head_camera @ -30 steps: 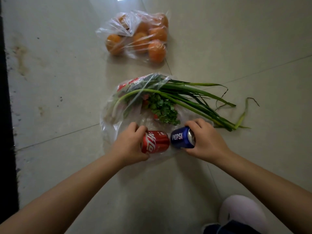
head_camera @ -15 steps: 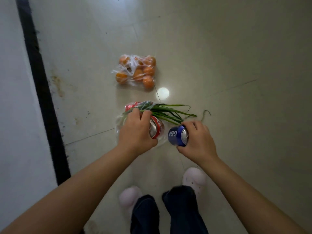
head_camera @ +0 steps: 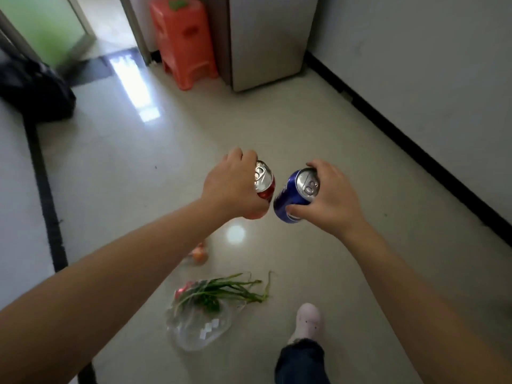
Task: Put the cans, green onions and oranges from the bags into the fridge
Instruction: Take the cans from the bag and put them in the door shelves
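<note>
Left hand is wrapped around a red can, fingers curled over the far side, palm hiding most of the body; the silver lid with its pull tab faces the camera. Right hand grips a blue can, thumb along the near side and fingers across the lid rim; this can tilts with its base toward the red one. The two cans are held in the air just beside each other, their lower ends close; whether they touch cannot be told. Both are well above the floor. Below, near the camera, a clear bag lies on the floor with green onions lying across its far end, their tips trailing right. Just beyond it, oranges show partly past the left forearm, most of them hidden. A pale shoe and dark trouser leg stand right of the bag. Far ahead, a white fridge stands against the right wall, door closed, with a red stool just left of it. A black bag sits at far left.
</note>
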`<state>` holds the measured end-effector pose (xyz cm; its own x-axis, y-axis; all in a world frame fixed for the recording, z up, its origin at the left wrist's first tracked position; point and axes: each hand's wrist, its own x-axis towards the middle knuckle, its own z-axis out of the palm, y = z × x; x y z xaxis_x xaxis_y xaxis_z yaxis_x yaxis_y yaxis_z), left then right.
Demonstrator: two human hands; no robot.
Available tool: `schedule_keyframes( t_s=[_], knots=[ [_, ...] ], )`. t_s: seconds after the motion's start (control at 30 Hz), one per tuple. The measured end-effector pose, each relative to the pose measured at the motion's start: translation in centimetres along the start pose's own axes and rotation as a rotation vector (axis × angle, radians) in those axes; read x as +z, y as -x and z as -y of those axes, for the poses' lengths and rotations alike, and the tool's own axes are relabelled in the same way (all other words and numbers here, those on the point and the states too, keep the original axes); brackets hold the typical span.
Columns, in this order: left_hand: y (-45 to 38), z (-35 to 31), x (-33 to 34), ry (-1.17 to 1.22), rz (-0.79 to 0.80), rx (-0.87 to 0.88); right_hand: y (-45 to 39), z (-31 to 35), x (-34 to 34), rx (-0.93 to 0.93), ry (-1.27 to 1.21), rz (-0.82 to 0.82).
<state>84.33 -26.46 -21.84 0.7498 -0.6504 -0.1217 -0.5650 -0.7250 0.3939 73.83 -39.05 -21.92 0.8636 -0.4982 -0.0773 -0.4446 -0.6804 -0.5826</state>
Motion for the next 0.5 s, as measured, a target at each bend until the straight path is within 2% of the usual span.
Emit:
schedule_keyframes(
  t_s=[0.13, 0.3, 0.5],
  knots=[
    [-7.6, -5.9, -5.5, 0.005, -0.122, 0.068, -7.5, 0.0, -8.8, -0.110, -0.035, -0.075],
    [-19.2, -13.1, -11.8, 0.058, -0.263, 0.046, -19.9, -0.5, -20.7, -0.237, -0.033, -0.109],
    [-32.7, -18.0, -17.9, 0.062, -0.436, 0.078, -33.8, -0.5, -30.7, -0.344, -0.054, -0.243]
  ],
)
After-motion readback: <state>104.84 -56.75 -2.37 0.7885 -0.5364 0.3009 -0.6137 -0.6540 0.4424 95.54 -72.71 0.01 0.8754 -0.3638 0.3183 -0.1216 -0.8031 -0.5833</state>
